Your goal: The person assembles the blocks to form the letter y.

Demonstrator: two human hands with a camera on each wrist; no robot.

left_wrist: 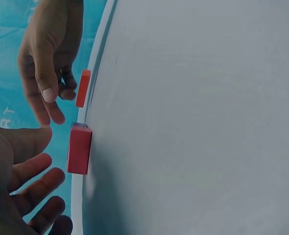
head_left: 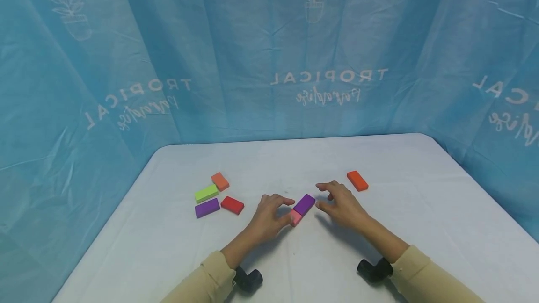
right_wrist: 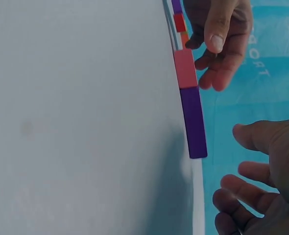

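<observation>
Left hand (head_left: 268,216) relaxed, perhaps touching pink block (head_left: 296,219); right hand (head_left: 343,205) relaxed beside the abutting purple block (head_left: 304,205).

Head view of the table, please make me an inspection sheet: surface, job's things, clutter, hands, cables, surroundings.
Surface: white table; a faint smudge in the right wrist view.
Job's things: pink block and purple block, lying end to end, touching.
Clutter: at left, orange block, green block, second purple block and red block; beyond the right hand, a red-orange block.
Hands: left hand beside the pink block, right hand near the purple block's far end; fingers apart, both holding nothing.
Cables: nothing seen.
Surroundings: blue curtain with mirrored lettering and potted-plant prints; a black device at each wrist.
</observation>
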